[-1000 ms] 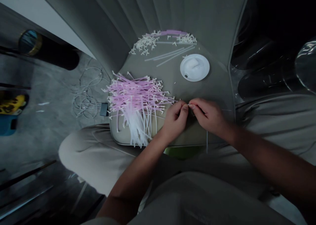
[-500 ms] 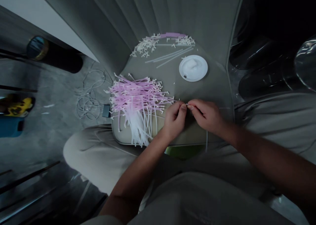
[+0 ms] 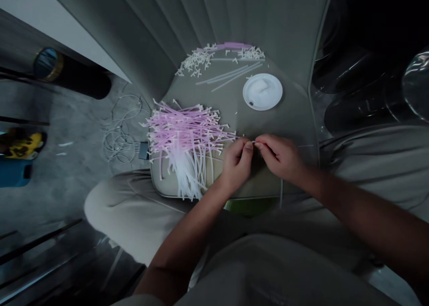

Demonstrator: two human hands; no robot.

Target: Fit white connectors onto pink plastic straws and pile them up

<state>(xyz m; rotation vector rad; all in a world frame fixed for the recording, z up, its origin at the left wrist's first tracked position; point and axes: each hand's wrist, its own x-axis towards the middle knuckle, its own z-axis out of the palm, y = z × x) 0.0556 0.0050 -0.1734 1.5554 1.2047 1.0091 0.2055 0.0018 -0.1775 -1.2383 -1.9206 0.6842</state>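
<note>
My left hand (image 3: 236, 165) and my right hand (image 3: 279, 156) meet fingertip to fingertip, pinching a thin plastic strand (image 3: 254, 143) that is barely visible between them. A large pile of pink-and-white plastic strips (image 3: 187, 138) with small T-shaped ends lies just left of my left hand, on a beige seat cushion (image 3: 231, 118). Farther off are a white round lid (image 3: 262, 91), a heap of small white plastic bits (image 3: 196, 61) and several long thin strands (image 3: 234, 72).
Grey pleated upholstery (image 3: 187, 19) rises behind the cushion. Beyond its left side, a tangle of thin white wires (image 3: 119, 136) lies on the grey floor. Shiny clear plastic (image 3: 355, 95) sits to the right, and a yellow and blue object (image 3: 22, 156) stands far left.
The whole view has shifted slightly as my head moved. Both hands stay together in much the same pinch, and the pile and lid have not visibly moved on the cushion.
</note>
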